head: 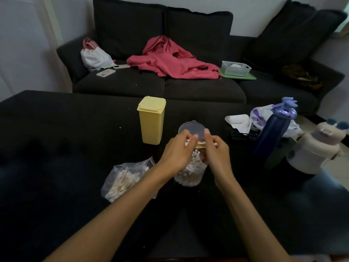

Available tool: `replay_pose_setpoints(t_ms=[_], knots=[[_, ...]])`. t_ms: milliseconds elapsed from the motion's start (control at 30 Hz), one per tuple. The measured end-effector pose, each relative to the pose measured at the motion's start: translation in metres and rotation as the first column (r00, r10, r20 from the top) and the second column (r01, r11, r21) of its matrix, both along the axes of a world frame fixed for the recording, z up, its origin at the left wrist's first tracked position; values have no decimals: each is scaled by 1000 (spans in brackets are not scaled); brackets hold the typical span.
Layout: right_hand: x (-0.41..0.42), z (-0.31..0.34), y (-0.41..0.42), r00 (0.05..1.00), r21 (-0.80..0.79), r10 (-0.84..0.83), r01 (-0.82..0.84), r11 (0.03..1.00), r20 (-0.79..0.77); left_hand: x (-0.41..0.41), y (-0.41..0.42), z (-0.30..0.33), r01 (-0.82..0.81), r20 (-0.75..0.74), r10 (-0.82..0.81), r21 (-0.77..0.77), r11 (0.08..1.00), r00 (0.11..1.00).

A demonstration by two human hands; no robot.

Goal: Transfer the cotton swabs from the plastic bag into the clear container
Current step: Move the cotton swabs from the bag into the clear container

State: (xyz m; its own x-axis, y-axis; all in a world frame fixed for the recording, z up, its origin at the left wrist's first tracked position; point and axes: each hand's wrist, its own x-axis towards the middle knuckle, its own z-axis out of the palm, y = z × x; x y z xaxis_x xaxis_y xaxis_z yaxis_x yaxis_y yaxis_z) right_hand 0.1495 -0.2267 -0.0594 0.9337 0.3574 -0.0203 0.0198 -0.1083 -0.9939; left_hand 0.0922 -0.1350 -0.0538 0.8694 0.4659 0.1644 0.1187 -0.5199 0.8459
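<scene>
Both hands are up over the clear container [189,173] near the middle of the dark bench [56,138]. The left hand [176,150] and right hand [215,148] each have a curled grip pinching one small bundle of cotton swabs [200,145] between them, right above the container, which already has lots of swabs in it. The plastic bag [124,178] lies just left of it, swabs inside. The clear lid [191,129] sits just beyond, with a yellow box [151,122] further left.
</scene>
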Motion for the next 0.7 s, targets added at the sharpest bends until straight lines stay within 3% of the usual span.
replay_pose_setpoints(t_ms=[167, 267, 400, 467, 600, 700], knots=[[0, 1, 2, 989, -48, -38, 46, 998, 146, 0, -5, 1, 49, 105, -31, -168, 985, 994], [-4, 4, 3, 963, -32, 0, 9, 999, 269, 1, -4, 3, 9, 53, 6, -281, 960, 999], [-6, 7, 2, 991, 206, 43, -69, 976, 127, 0, -2, 11, 57, -34, -92, -571, 819, 995], [-3, 7, 2, 995, 221, 17, -38, 974, 98, 3, -3, 13, 115, -14, -145, -535, 837, 989], [2, 5, 0, 976, 137, -66, 38, 990, 206, 5, -7, 17, 155, -87, -189, -308, 939, 978], [6, 4, -5, 967, 132, -109, 80, 988, 230, 2, 14, 17, 75, -180, -88, -78, 994, 980]])
